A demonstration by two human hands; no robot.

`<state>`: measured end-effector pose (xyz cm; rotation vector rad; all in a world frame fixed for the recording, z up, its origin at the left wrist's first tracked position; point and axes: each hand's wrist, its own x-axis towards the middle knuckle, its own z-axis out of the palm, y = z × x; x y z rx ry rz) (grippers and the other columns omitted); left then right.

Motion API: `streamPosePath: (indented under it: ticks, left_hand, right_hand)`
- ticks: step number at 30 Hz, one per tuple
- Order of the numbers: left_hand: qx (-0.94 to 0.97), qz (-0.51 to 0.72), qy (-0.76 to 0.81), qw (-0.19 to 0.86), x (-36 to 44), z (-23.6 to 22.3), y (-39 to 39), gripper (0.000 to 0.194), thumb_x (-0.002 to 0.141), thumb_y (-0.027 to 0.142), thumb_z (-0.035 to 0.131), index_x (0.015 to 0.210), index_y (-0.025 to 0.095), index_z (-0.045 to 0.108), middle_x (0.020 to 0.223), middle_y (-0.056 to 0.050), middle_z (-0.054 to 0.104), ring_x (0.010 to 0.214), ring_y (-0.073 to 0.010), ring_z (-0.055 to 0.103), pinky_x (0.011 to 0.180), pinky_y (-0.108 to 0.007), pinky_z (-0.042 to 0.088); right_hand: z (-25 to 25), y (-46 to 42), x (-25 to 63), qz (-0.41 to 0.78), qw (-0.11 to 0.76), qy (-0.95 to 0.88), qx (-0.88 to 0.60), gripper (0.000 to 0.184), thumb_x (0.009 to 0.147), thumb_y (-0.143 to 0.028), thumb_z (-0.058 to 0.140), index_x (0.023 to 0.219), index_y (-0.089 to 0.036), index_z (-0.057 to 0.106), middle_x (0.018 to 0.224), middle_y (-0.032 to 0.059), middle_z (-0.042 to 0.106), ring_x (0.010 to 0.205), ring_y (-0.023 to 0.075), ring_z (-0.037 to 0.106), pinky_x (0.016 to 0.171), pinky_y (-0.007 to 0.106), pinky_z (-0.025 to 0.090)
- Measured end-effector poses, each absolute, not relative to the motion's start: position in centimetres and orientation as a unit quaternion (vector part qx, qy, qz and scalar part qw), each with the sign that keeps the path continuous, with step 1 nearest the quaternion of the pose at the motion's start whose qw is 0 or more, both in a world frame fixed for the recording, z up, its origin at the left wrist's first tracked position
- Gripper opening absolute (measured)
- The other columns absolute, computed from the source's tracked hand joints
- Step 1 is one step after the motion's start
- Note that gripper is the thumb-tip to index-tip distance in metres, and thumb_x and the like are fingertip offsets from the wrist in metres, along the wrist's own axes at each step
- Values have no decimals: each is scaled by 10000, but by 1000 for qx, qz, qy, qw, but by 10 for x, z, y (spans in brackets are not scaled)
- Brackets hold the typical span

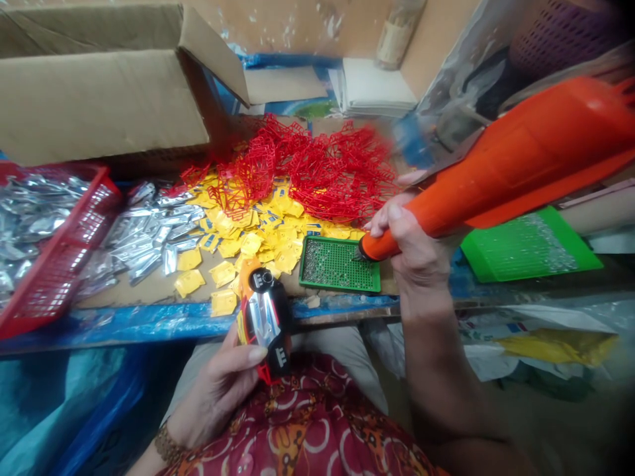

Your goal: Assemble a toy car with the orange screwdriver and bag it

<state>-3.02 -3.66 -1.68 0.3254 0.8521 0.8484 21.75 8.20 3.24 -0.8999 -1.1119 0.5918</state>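
Note:
My left hand [223, 377] is closed around a toy car [265, 314] with black, orange, yellow, silver and red parts, held above my lap at the table edge. My right hand [419, 244] grips a large orange electric screwdriver [496, 165] near its narrow front end. The screwdriver slants down to the left, its dark tip over the right part of a green tray [340, 288]. Small metal screws [320, 261] lie scattered in that tray, mostly on its left side. The hand hides part of the screwdriver's front.
Yellow plastic pieces [228, 228] and tangled red frames [317, 165] cover the middle of the table. Silver pieces [153, 231] lie further left, beside a red basket [84, 231]. Behind stands a cardboard box [99, 106]. A bright green tray [530, 248] is at right.

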Motion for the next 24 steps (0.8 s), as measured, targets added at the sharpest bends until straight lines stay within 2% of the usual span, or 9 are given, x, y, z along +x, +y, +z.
streamPosePath:
  ticks: [5,9,17,20,24]
  left_hand:
    - [122,402,398,815,-33,-21,-37,703,671,162,717,1338,221,503,1115,-86,686,979,-299,672,832,-370,573]
    - [112,410,394,815,-31,-20,-37,756,661,138,714,1371,231,467,1137,-92,680,976,-299,675,839,-383,572]
    - [127,396,385,824,-42,-35,-38,692,677,170,719,1332,220,504,1122,-96,683,981,-305,670,835,-388,572]
    - [125,406,377,823,-35,-26,-36,645,658,161,720,1276,210,541,1077,-86,695,976,-301,672,848,-385,566]
    - [120,404,362,831,-27,-16,-35,583,672,148,699,1236,196,563,1047,-85,699,972,-296,675,858,-388,564]
  right_hand:
    - [31,83,217,258,749,-477,-381,255,698,-409,775,856,-332,590,569,-59,493,446,160,454,497,373,466]
    - [29,84,217,257,747,-484,-376,202,727,-376,760,778,-303,579,586,-49,503,465,148,476,511,364,500]
    - [32,80,218,235,741,-507,-372,244,790,-381,719,989,-318,594,632,-44,460,499,147,497,524,359,507]
    - [34,77,217,243,726,-513,-388,180,809,-398,687,904,-298,571,659,-36,454,510,143,498,537,363,506]
    - [38,81,208,274,743,-489,-366,205,784,-373,716,787,-265,543,625,-38,481,500,133,501,535,350,493]
